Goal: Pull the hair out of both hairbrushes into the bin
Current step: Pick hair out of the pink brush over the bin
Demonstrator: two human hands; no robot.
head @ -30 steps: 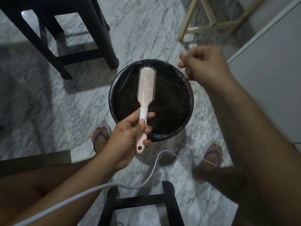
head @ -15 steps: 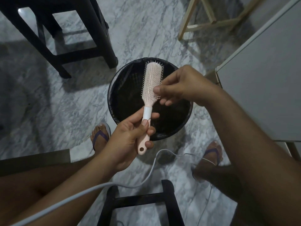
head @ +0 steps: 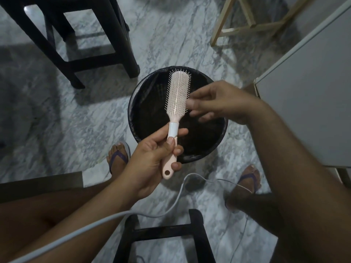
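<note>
Standing bristles-up over the black bin (head: 212,149), the pink hairbrush (head: 175,103) is gripped by its handle in the left hand (head: 152,162). The right hand (head: 220,101) sits just beside the bristles, fingertips (head: 190,102) blurred, so whether it pinches hair cannot be told. The bin rests on the marble floor (head: 76,120) between two sandalled feet.

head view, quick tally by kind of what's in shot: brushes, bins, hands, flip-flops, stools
hairbrush: 1, pink, held by its handle in the left hand
bin: 1, black
hands: 2, the right hand at the bristles
flip-flops: 2, purple-strapped
dark stools: 2
total: 8
</note>
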